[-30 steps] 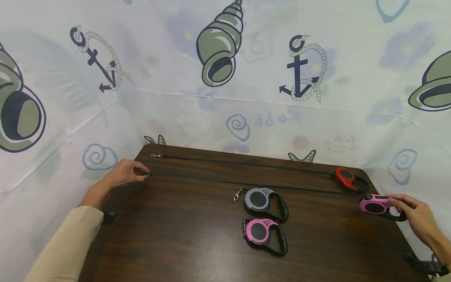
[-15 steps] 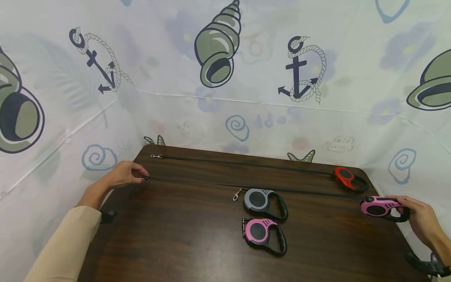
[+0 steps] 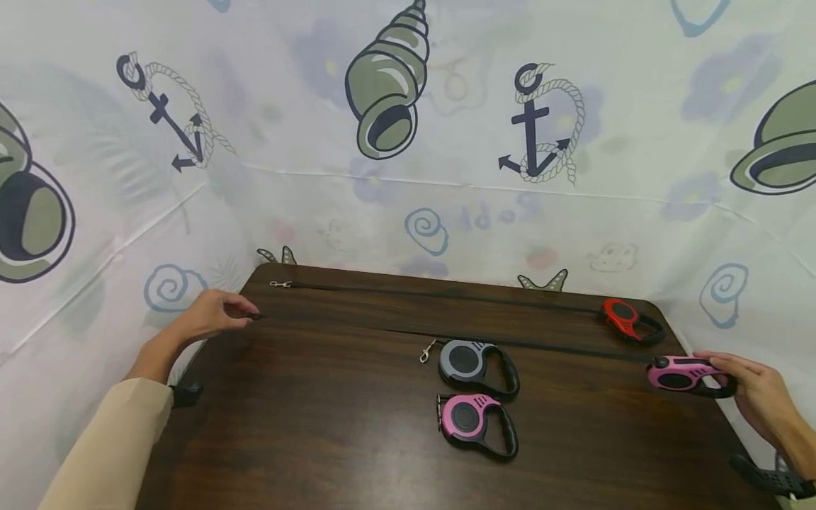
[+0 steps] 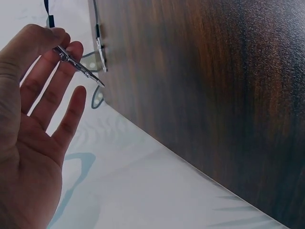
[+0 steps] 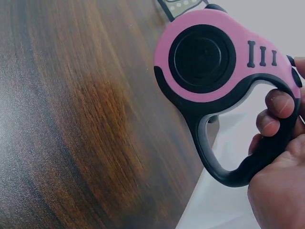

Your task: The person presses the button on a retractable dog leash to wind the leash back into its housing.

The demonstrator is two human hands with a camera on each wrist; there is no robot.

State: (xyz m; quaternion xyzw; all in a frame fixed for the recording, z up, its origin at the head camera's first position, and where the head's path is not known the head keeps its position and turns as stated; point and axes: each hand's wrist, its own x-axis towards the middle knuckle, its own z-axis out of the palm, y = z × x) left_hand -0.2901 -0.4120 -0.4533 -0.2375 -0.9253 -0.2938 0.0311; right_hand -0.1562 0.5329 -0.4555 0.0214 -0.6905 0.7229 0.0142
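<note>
Faint mirrored ltrs (image 3: 500, 214), approx. "Rob", on bkgd cloth (image 3: 472, 152), rest illeg.

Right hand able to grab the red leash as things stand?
Probably not: the right hand grips a pink leash by its handle. The red leash itself lies uncovered just beyond, so emptying that hand would likely do.

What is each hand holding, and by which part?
Left hand: a cord, pinched at its clip. Right hand: a pink leash, by the handle.

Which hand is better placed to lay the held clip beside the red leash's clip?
Likely the left hand: it pinches that clip nearby; the right hand, far off, grips the black handle.
</note>
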